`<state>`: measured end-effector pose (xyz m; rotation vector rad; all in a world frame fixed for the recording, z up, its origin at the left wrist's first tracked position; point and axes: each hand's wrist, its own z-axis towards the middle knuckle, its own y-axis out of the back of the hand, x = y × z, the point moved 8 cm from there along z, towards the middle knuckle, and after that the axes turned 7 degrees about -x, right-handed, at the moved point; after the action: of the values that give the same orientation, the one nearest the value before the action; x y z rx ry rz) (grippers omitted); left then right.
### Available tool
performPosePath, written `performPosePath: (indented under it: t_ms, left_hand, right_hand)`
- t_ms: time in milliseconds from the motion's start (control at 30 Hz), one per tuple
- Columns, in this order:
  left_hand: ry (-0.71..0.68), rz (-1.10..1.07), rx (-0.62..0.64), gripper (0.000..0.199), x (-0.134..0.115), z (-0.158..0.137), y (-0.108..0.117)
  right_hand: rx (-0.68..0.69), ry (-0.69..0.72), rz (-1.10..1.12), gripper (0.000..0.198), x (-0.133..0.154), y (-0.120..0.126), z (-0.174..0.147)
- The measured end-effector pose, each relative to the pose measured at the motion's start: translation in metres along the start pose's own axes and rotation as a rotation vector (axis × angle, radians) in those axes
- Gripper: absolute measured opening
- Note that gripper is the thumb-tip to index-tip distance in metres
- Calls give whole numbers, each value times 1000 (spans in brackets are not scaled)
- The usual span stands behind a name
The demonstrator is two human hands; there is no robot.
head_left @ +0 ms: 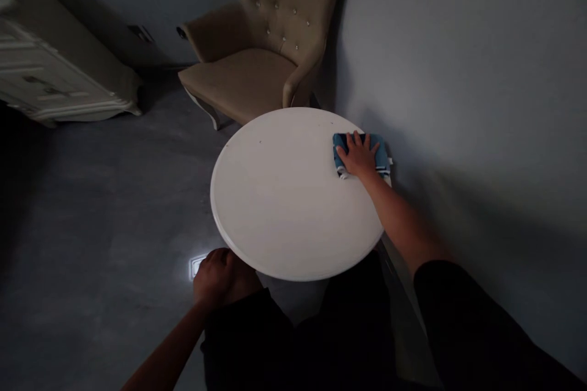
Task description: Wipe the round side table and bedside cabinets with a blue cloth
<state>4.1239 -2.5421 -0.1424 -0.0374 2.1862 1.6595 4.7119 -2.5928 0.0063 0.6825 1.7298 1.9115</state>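
My right hand (359, 154) lies flat with fingers spread on a folded blue cloth (381, 153) with dark and white parts. The cloth rests on the right side of a round white table (284, 195), close to its edge and the wall. Down at the lower left, my left hand (214, 275) rests on my bent knee, just outside the near left rim of the table. It holds nothing that I can see; its fingers are dim and lie over the knee. A few small dark specks show on the tabletop.
A tan tufted armchair (247, 76) stands just beyond the table. The grey wall (468, 73) runs close along the right. At the upper left is a pale cabinet (59, 67). A bright rectangular patch (196, 265) shows on the dark floor (114, 214) beside my left hand.
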Motion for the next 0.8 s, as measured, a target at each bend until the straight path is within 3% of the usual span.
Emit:
performPosePath:
  t_ms: [100, 200, 267, 367, 533, 667, 800]
  left_hand:
    - [-7, -9, -8, 54, 17, 8, -9]
    - [-9, -33, -20, 54, 29, 12, -13]
    - [6, -40, -20, 53, 32, 12, -12]
    - [14, -21, -2, 52, 25, 10, -8]
    - [27, 12, 18, 54, 0, 2, 2]
    - [-15, 6, 49, 58, -20, -5, 7]
    - [-65, 31, 67, 64, -31, -13, 8]
  right_hand:
    - [-13, 10, 22, 86, 0, -7, 73]
    - [4, 18, 56, 85, -1, -12, 119]
    - [4, 36, 75, 85, -3, -11, 129]
    - [-5, 19, 59, 86, -11, -7, 114]
    - [-41, -129, 9, 85, -47, 9, 19]
    - [-33, -127, -37, 82, -62, 19, -101]
    - [27, -104, -58, 82, -53, 16, -235]
